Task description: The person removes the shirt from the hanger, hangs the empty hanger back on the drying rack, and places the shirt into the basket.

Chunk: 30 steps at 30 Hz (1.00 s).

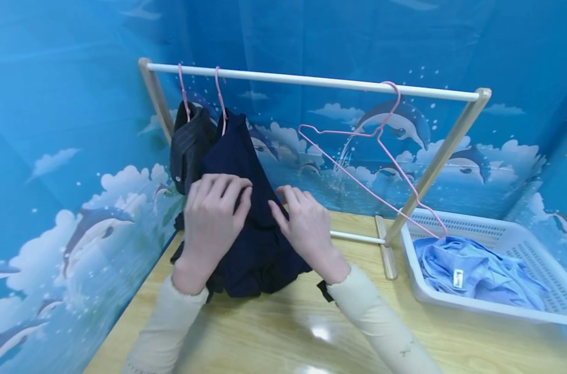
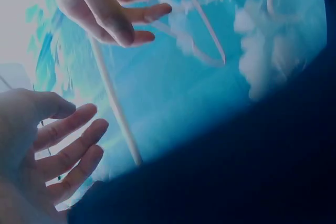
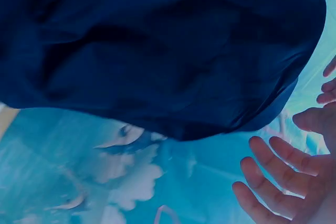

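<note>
A navy garment [image 1: 252, 244] hangs from a pink hanger [image 1: 220, 96] near the left of the rail, its lower part reaching down to the tabletop. My left hand [image 1: 215, 208] is in front of it with loosely bent fingers and nothing in its grasp. To the right, my right hand [image 1: 306, 223] is by the garment's right edge, fingers apart and relaxed, also holding nothing. Dark cloth fills much of both wrist views, where the fingers look clear of it. Beside it hangs a dark grey garment [image 1: 189, 148] with a small button, on another pink hanger [image 1: 184, 88].
The white rail [image 1: 283, 78] spans two wooden posts on the wood-look table [image 1: 274, 332]. A bare pink hanger [image 1: 339, 163] hangs towards the right. A white basket [image 1: 493, 309] at the right holds a light blue garment [image 1: 479, 270]. Dolphin-print curtains surround the table.
</note>
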Motion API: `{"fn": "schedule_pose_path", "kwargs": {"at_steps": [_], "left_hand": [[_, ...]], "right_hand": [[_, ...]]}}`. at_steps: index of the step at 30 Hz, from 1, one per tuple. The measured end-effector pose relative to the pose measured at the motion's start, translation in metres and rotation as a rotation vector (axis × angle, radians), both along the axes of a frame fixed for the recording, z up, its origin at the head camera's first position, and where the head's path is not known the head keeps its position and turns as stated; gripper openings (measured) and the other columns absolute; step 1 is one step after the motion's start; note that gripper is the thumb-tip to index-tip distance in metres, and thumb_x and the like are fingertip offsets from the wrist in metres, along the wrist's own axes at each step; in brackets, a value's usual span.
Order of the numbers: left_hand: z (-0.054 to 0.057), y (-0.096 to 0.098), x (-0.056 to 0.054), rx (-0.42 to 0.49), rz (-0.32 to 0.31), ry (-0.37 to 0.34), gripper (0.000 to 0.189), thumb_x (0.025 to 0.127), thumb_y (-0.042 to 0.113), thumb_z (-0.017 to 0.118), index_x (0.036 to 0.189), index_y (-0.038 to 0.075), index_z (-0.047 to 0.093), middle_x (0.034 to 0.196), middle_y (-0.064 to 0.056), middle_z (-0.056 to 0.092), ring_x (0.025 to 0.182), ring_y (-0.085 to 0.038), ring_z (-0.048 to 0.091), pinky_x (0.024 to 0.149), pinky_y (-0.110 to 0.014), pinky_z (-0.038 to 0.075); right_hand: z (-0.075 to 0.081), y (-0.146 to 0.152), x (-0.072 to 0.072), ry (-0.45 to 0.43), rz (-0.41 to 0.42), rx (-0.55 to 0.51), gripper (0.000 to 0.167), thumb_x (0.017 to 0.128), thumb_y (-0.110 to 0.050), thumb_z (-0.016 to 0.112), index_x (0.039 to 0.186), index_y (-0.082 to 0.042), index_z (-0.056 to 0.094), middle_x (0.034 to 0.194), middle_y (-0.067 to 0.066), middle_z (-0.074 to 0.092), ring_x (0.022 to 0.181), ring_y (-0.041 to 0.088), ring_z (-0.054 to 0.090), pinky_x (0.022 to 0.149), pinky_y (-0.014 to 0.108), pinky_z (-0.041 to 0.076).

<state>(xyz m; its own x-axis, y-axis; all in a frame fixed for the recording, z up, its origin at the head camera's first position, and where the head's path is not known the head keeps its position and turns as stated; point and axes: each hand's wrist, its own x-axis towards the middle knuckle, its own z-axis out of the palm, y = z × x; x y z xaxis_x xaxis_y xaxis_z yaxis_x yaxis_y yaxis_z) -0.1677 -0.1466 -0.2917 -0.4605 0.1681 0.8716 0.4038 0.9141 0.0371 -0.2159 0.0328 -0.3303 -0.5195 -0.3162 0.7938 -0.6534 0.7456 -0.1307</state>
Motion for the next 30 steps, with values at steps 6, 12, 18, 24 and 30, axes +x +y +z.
{"fn": "schedule_pose_path", "kwargs": {"at_steps": [6, 12, 18, 24, 30], "left_hand": [[0.007, -0.037, -0.003, 0.116, 0.122, -0.006, 0.022, 0.101, 0.016, 0.063, 0.114, 0.001, 0.072, 0.116, -0.019, 0.069, 0.108, -0.04, 0.057, 0.095, -0.055, 0.046], [-0.002, -0.051, -0.006, 0.099, 0.221, -0.134, 0.034, 0.1, 0.018, 0.064, 0.128, -0.002, 0.067, 0.129, -0.021, 0.064, 0.118, -0.043, 0.055, 0.106, -0.06, 0.04], [-0.005, -0.052, -0.009, 0.097, 0.233, -0.183, 0.032, 0.099, 0.016, 0.066, 0.124, -0.004, 0.068, 0.129, -0.021, 0.064, 0.116, -0.043, 0.057, 0.103, -0.06, 0.042], [-0.006, -0.053, -0.011, 0.118, 0.224, -0.168, 0.03, 0.099, 0.016, 0.065, 0.12, -0.004, 0.07, 0.128, -0.021, 0.064, 0.115, -0.043, 0.057, 0.1, -0.061, 0.042], [-0.006, -0.057, -0.01, 0.148, 0.227, -0.162, 0.03, 0.1, 0.017, 0.064, 0.119, -0.004, 0.07, 0.129, -0.021, 0.064, 0.116, -0.044, 0.057, 0.102, -0.062, 0.04]], "right_hand": [[0.023, -0.042, -0.006, -0.053, 0.035, -0.001, 0.028, 0.101, -0.039, 0.062, 0.104, -0.012, 0.069, 0.087, 0.002, 0.069, 0.07, 0.017, 0.063, 0.054, 0.03, 0.051], [0.034, -0.071, -0.005, -0.165, 0.031, -0.003, 0.045, 0.096, -0.058, 0.061, 0.096, -0.013, 0.068, 0.079, -0.001, 0.063, 0.062, 0.012, 0.057, 0.048, 0.024, 0.044], [0.039, -0.087, -0.006, -0.19, -0.02, 0.041, 0.047, 0.095, -0.059, 0.061, 0.084, -0.015, 0.071, 0.072, -0.002, 0.056, 0.059, 0.012, 0.053, 0.045, 0.022, 0.039], [0.049, -0.082, -0.008, -0.432, 0.009, -0.006, 0.028, 0.098, -0.039, 0.065, 0.087, -0.014, 0.07, 0.075, -0.003, 0.058, 0.056, 0.012, 0.052, 0.046, 0.022, 0.042], [0.056, -0.065, -0.011, -0.489, -0.086, 0.017, 0.02, 0.099, -0.03, 0.061, 0.093, -0.011, 0.063, 0.078, 0.002, 0.055, 0.059, 0.019, 0.054, 0.05, 0.03, 0.043]]}}
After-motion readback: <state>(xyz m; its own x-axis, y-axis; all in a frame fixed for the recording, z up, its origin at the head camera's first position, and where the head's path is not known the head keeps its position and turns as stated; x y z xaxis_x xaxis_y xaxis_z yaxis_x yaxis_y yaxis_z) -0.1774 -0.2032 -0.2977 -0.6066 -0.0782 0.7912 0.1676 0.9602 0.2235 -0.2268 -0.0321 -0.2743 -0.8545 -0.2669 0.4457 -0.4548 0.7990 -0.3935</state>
